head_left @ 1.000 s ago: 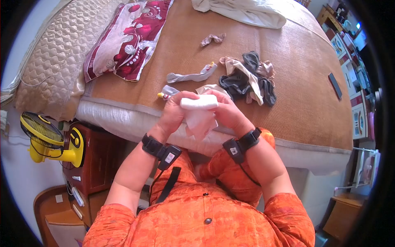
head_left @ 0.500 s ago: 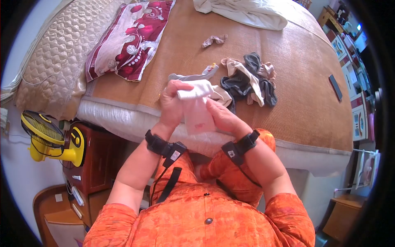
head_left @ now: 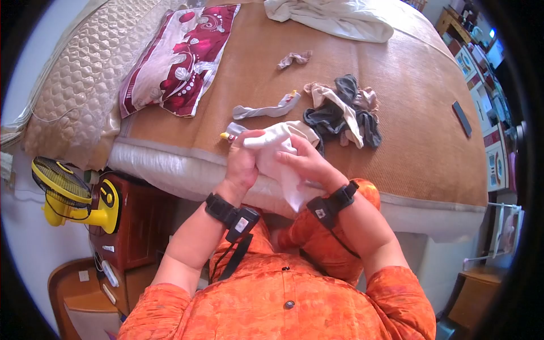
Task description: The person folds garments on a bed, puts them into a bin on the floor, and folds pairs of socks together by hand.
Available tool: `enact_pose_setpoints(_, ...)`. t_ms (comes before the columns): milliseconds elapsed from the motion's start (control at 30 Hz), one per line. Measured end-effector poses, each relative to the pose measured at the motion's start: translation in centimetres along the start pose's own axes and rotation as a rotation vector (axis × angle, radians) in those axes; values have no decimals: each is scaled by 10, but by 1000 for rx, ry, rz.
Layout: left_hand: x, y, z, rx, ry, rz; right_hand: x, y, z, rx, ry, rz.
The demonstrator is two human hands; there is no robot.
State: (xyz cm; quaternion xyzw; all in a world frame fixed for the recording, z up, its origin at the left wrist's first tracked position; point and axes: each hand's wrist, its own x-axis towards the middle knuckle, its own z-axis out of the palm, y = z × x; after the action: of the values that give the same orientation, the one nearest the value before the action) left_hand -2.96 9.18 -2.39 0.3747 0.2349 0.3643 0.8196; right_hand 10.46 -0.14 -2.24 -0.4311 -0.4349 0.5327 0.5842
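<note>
Above the near edge of a wide bed with a shiny white side point(head_left: 164, 169), holds in both bare hands a soft, thin white cloth point(head_left: 279, 164) with a rolled upper end. With the left hand point(head_left: 242, 163), grips the left end of the roll in curled fingers, leaving almost no opening. With the right hand point(head_left: 310, 163), grips the right side of the same cloth, having the thumb laid across its front and the fingers bent; cannot tell how firmly the hidden fingertips press. Lets the lower part of the cloth hang loosely, down to a narrow point between the wrists. Just beyond the hands, on a brown woven mat point(head_left: 419, 153), can see a long grey sock-like piece with a yellow tip point(head_left: 266, 110), and beside the left hand a smaller grey piece with a yellow and red end point(head_left: 229, 135). Near the right hand, can see also a crumpled cream cloth point(head_left: 302, 130), and behind it a tangled pile of dark grey and beige fabric point(head_left: 345, 110).
</note>
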Motion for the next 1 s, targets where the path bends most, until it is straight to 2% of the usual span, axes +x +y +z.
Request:
enact_pose_setpoints(33,0,-1,0,-2,-1,1,0,0,0,48,32,55)
enact_pose_setpoints(100,1,0,0,368,-87,261,-1,-2,-2,131,20,75)
enact_pose_setpoints(133,1,2,0,368,-86,261,-1,-3,-2,215,8,96)
enact_pose_setpoints(167,2,5,0,624,-111,483,0,-2,-1,217,6,95)
enact_pose_setpoints(200,3,7,0,878,-135,707,0,-2,-1,417,48,138)
enact_pose_setpoints(233,3,8,1,879,-135,708,0,-2,0,618,91,183)
enact_pose_setpoints(267,3,9,1,958,-166,755,2,-3,0,423,144,109)
enact_pose_setpoints(300,3,9,2,1037,-197,800,4,-3,-2,423,143,109)
enact_pose_setpoints(333,0,12,1,1013,-254,678,4,-1,-4,364,122,104)
enact_pose_setpoints(367,0,15,0,1013,-254,678,5,0,-7,305,102,99)
enact_pose_setpoints(433,-2,24,1,973,-386,461,6,0,-12,259,121,101)
enact_pose_setpoints(467,-2,29,1,972,-391,459,6,0,-13,114,118,56)
enact_pose_setpoints(500,-5,38,5,824,-374,267,6,1,-13,-28,114,12)
enact_pose_setpoints(567,-8,49,9,521,-322,-106,6,5,-8,-47,53,15)
enact_pose_setpoints(600,-7,49,9,687,-337,-155,7,6,-5,-70,-12,15)
enact_pose_setpoints(633,-6,49,7,687,-336,-155,7,4,-4,-70,-13,15)
enact_pose_setpoints(700,-3,49,3,1023,-459,-242,3,-3,-2,-69,-58,209)
enact_pose_setpoints(767,-3,53,-1,965,-410,-309,-4,-17,-4,-43,-69,291)
enact_pose_setpoints(867,-6,58,-14,567,-370,-331,0,-4,-18,-24,-286,317)
enact_pose_setpoints(900,-8,56,-19,570,-374,-330,0,-4,-18,-24,-284,313)
enact_pose_setpoints(967,-14,51,-29,114,-266,-360,1,-5,-18,176,-224,267)
enact_pose_setpoints(1000,-17,47,-32,28,-251,-316,1,-5,-18,174,-222,258)
